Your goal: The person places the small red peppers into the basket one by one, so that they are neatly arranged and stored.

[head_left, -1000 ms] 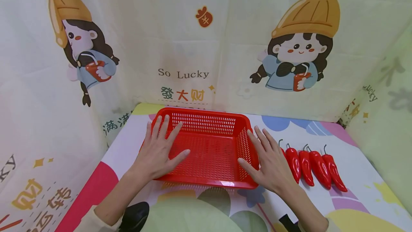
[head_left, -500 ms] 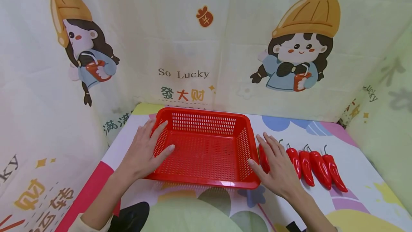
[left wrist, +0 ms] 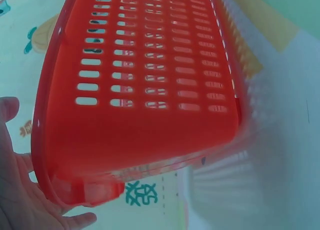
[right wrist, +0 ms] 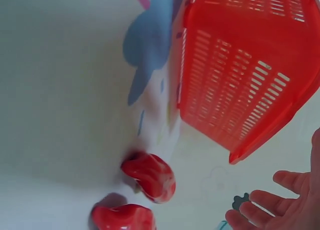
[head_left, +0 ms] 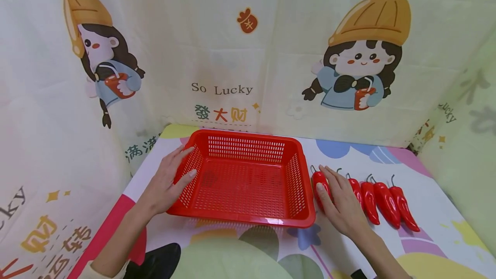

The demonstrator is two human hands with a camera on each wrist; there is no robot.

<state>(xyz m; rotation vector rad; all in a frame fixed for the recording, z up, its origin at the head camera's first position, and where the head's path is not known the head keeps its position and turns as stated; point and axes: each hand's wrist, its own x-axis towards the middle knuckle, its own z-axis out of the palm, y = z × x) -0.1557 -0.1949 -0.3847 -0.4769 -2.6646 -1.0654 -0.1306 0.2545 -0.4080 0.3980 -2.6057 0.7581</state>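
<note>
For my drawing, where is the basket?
In the head view, the basket sits mid-picture, left hand at its left edge, peppers to its right.

In the head view, the right hand point(head_left: 342, 205) hides nearly all of one pepper point(head_left: 339, 170) and part of the left-end pepper point(head_left: 320, 179); if it touches them, I cannot tell; the left hand point(head_left: 163, 184) hides a bit of the basket point(head_left: 248, 219); the bottom edge cuts off a black thing point(head_left: 159, 259); in the wrist views, the edges cut off both hands, the basket and a low pepper point(right wrist: 125, 217).

Head view forward and down, close wrist views either side, all sharing basket point(head_left: 244, 180)
</note>
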